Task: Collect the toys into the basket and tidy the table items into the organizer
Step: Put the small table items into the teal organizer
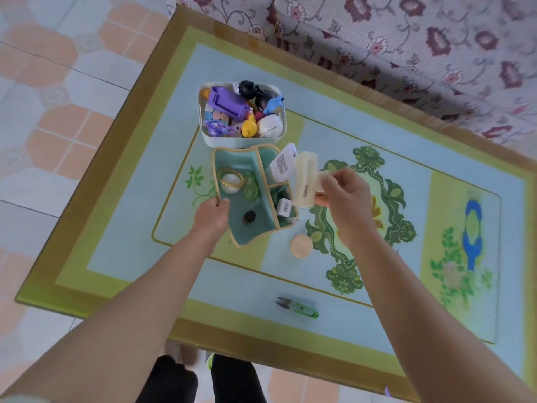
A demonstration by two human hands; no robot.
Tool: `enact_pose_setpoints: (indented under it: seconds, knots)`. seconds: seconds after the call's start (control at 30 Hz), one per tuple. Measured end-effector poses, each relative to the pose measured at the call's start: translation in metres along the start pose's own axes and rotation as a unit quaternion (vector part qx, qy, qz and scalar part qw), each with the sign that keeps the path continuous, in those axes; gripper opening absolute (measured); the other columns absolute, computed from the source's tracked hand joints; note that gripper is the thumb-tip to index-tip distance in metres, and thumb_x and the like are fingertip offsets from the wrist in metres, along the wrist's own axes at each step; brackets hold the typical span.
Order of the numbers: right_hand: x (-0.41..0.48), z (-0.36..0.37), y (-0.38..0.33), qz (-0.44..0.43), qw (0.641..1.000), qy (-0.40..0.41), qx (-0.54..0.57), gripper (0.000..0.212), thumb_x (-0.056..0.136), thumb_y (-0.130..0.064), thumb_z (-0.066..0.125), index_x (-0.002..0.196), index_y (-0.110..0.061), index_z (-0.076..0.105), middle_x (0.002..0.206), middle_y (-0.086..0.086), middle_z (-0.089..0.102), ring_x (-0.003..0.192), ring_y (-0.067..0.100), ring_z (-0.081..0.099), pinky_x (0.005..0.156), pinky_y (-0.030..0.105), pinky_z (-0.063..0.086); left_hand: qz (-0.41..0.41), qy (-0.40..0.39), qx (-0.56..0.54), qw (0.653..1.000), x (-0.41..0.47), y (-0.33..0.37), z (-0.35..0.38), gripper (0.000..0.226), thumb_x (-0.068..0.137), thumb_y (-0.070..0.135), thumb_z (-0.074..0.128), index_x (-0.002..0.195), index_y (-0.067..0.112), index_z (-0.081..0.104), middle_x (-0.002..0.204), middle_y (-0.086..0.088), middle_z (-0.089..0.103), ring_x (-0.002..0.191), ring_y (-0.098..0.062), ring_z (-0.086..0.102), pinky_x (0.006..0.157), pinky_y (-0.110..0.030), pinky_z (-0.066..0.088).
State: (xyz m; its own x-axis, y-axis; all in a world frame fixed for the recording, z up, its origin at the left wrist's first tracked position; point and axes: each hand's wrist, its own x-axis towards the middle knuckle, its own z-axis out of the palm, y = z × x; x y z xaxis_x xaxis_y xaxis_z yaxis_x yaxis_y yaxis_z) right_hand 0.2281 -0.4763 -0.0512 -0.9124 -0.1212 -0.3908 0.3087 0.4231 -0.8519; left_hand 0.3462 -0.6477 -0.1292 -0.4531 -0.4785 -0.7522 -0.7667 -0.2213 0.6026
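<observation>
A pale basket [242, 140] full of several toys stands at the far side of the table. Just in front of it is a teal organizer [252, 228] with a gold rim, holding a round gold-ringed case, a green disc, a small dark bottle and tagged items. My left hand [210, 215] grips the organizer's near-left rim. My right hand [344, 196] holds a cream, boxy translucent item [305, 181] right above the organizer's right compartments. A round beige puff [301, 246] lies on the table by the organizer. Green thread snips [297, 308] lie nearer to me.
The table [130, 228] has a blue and green patterned cover. A floral-covered sofa [406, 53] runs along its far side. Tiled floor lies to the left, and my dark trouser legs show below the near edge.
</observation>
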Motion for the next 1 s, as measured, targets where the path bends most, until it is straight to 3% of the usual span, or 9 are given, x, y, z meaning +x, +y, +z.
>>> enact_pose_setpoints:
  seconds: [0.1, 0.23, 0.33, 0.43, 0.67, 0.83, 1.0]
  knots:
    - [-0.027, 0.023, -0.01, -0.039, 0.997, -0.054, -0.037, 0.011, 0.083, -0.015, 0.068, 0.075, -0.013, 0.06, 0.07, 0.001, 0.067, 0.066, 0.016, 0.066, 0.061, 0.031, 0.057, -0.002, -0.009, -0.016, 1.0, -0.001, 0.001, -0.005, 0.035, 0.098, 0.028, 0.038, 0.108, 0.003, 0.061, 0.113, -0.021, 0.065, 0.108, -0.038, 0.061, 0.098, -0.055, 0.049]
    - [-0.034, 0.067, -0.004, -0.072, 0.977, -0.079, -0.184, 0.013, 0.079, -0.026, 0.07, 0.079, -0.016, 0.062, 0.078, -0.002, 0.065, 0.075, 0.015, 0.061, 0.061, 0.033, 0.048, 0.0, -0.023, -0.018, 1.0, -0.003, 0.002, -0.01, 0.035, 0.097, 0.026, 0.037, 0.109, 0.005, 0.062, 0.114, -0.017, 0.066, 0.109, -0.036, 0.061, 0.099, -0.054, 0.048]
    - [-0.026, 0.097, 0.013, -0.092, 0.954, -0.085, -0.271, 0.017, 0.081, -0.028, 0.066, 0.081, -0.011, 0.061, 0.083, 0.001, 0.061, 0.08, 0.019, 0.055, 0.062, 0.03, 0.038, 0.005, -0.011, -0.017, 1.0, -0.002, -0.003, -0.016, 0.027, 0.099, 0.026, 0.037, 0.089, 0.017, 0.06, 0.11, -0.011, 0.06, 0.112, -0.035, 0.058, 0.1, -0.053, 0.047]
    - [-0.018, 0.12, 0.026, -0.094, 0.932, -0.094, -0.336, 0.02, 0.083, -0.027, 0.063, 0.081, -0.008, 0.06, 0.085, 0.006, 0.062, 0.078, 0.022, 0.053, 0.063, 0.03, 0.036, 0.014, 0.002, -0.017, 1.0, -0.001, -0.007, -0.02, 0.032, 0.101, 0.024, 0.035, 0.071, 0.03, 0.044, 0.106, -0.007, 0.052, 0.108, -0.029, 0.056, 0.102, -0.053, 0.045]
    - [-0.006, 0.145, 0.035, -0.103, 0.878, -0.14, -0.446, 0.035, 0.083, -0.024, 0.06, 0.057, -0.018, 0.037, 0.072, 0.005, 0.051, 0.066, 0.025, 0.048, 0.058, 0.03, 0.032, 0.025, -0.03, -0.006, 0.999, 0.002, -0.015, -0.022, 0.033, 0.101, 0.022, 0.033, 0.103, 0.001, 0.058, 0.101, -0.013, 0.056, 0.112, -0.037, 0.057, 0.101, -0.053, 0.045]
    - [0.0, 0.147, 0.041, -0.091, 0.859, -0.159, -0.478, 0.017, 0.085, -0.023, 0.061, 0.073, -0.013, 0.054, 0.075, 0.008, 0.059, 0.069, 0.027, 0.054, 0.06, 0.029, 0.036, 0.042, -0.036, 0.014, 0.998, 0.004, -0.015, -0.024, 0.03, 0.101, 0.021, 0.033, 0.084, 0.01, 0.053, 0.085, -0.005, 0.052, 0.095, -0.028, 0.055, 0.1, -0.053, 0.046]
    - [-0.004, 0.134, 0.035, -0.119, 0.872, -0.163, -0.445, 0.015, 0.087, -0.014, 0.055, 0.09, -0.005, 0.067, 0.091, 0.011, 0.07, 0.084, 0.03, 0.062, 0.068, 0.033, 0.048, 0.06, -0.052, 0.029, 0.996, -0.001, -0.012, -0.019, 0.031, 0.1, 0.022, 0.035, 0.098, 0.003, 0.06, 0.093, -0.011, 0.058, 0.1, -0.034, 0.058, 0.098, -0.053, 0.047]
